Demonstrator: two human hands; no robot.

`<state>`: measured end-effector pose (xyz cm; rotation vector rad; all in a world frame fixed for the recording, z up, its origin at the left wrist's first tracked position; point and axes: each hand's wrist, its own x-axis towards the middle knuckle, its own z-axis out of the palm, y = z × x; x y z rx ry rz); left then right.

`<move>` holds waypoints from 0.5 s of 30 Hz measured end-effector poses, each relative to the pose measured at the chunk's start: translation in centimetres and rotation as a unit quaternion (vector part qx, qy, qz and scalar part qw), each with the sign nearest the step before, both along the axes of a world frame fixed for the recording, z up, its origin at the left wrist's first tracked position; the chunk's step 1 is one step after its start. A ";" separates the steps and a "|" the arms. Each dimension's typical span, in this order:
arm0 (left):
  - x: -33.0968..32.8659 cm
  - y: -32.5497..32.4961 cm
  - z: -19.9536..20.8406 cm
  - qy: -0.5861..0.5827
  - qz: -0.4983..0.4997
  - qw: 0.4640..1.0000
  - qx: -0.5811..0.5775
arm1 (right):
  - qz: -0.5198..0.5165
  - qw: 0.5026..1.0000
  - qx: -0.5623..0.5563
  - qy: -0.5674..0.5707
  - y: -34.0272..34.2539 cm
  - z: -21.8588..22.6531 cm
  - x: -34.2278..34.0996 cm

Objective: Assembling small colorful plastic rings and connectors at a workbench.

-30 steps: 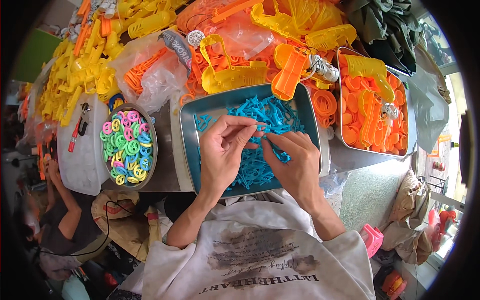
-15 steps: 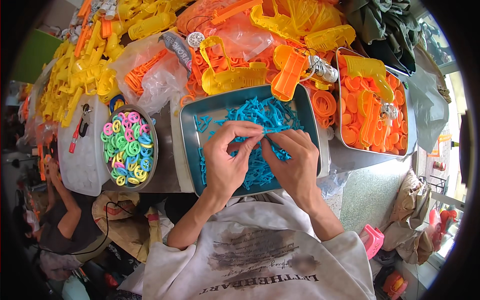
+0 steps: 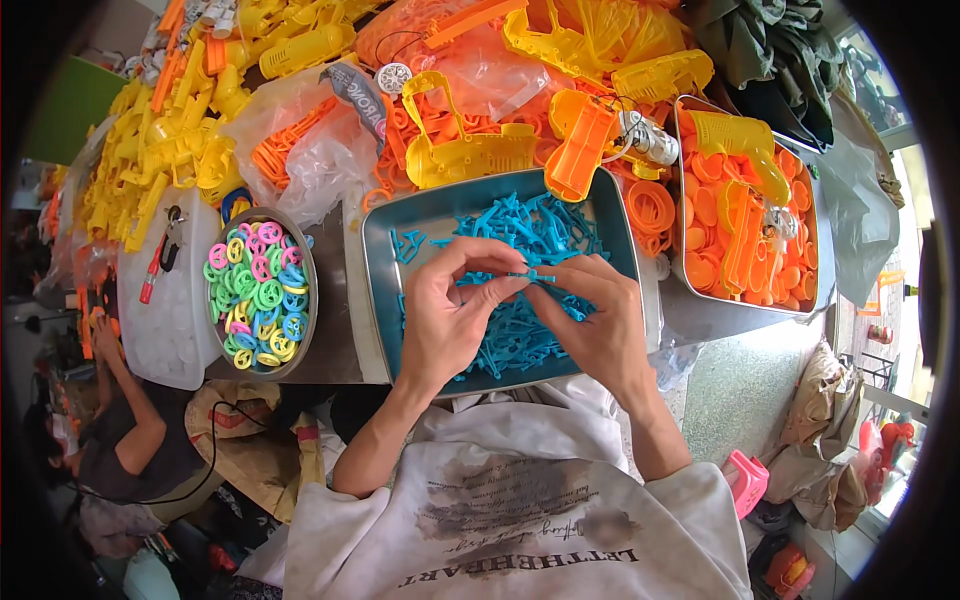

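Note:
In front of my chest, above a metal tray (image 3: 380, 300), my two hands meet at the fingertips. A small blue plastic piece (image 3: 533, 277) lies crosswise between them. The thumb and fingers of my left hand (image 3: 445, 320) pinch its left end. My right hand (image 3: 602, 318) closes on the other end with thumb and forefinger. Fingers partly cover the piece, so its full shape is hidden. Beneath the hands the tray holds a heap of thin, branching blue plastic pieces (image 3: 520, 340).
At left stands a round bowl (image 3: 312, 330) of pastel plastic wheels (image 3: 268, 293); a white lid (image 3: 150, 330) lies beyond it. Right holds a bin (image 3: 745, 303) of orange parts. Yellow and orange shells (image 3: 470, 155) pile up behind. A person's arm (image 3: 140, 420) shows far left.
My fingertips have shifted slightly apart, and more of the blue piece shows between them, now lying level. My left hand has tilted a little; both hands stay over the tray.

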<state>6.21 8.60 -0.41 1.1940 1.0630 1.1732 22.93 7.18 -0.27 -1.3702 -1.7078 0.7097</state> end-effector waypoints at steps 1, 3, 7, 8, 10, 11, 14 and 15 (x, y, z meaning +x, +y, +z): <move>-0.2 0.2 0.1 0.014 -0.039 0.999 0.001 | 0.028 0.999 -0.023 0.029 0.1 0.1 0.2; -0.5 0.3 0.3 0.029 -0.079 0.996 0.002 | 0.055 0.996 -0.047 0.058 0.2 0.2 0.8; -0.7 0.2 0.4 0.065 -0.105 0.992 0.022 | 0.107 0.979 -0.160 0.062 0.6 1.3 1.6; -0.6 0.1 0.4 0.053 -0.102 0.993 0.018 | 0.116 0.970 -0.205 0.053 0.7 1.7 1.7; -0.4 0.0 0.1 0.022 -0.090 0.996 0.006 | 0.130 0.966 -0.214 0.067 0.9 2.1 1.9; -0.3 -0.1 0.0 -0.009 -0.077 0.997 -0.005 | 0.146 0.960 -0.223 0.080 1.0 2.2 2.0; -0.2 -0.2 0.0 0.005 -0.082 0.996 0.021 | 0.171 0.946 -0.266 0.065 1.3 2.3 2.3; -0.2 -0.2 0.1 0.005 -0.082 0.996 0.021 | 0.171 0.946 -0.266 0.065 1.3 2.2 2.4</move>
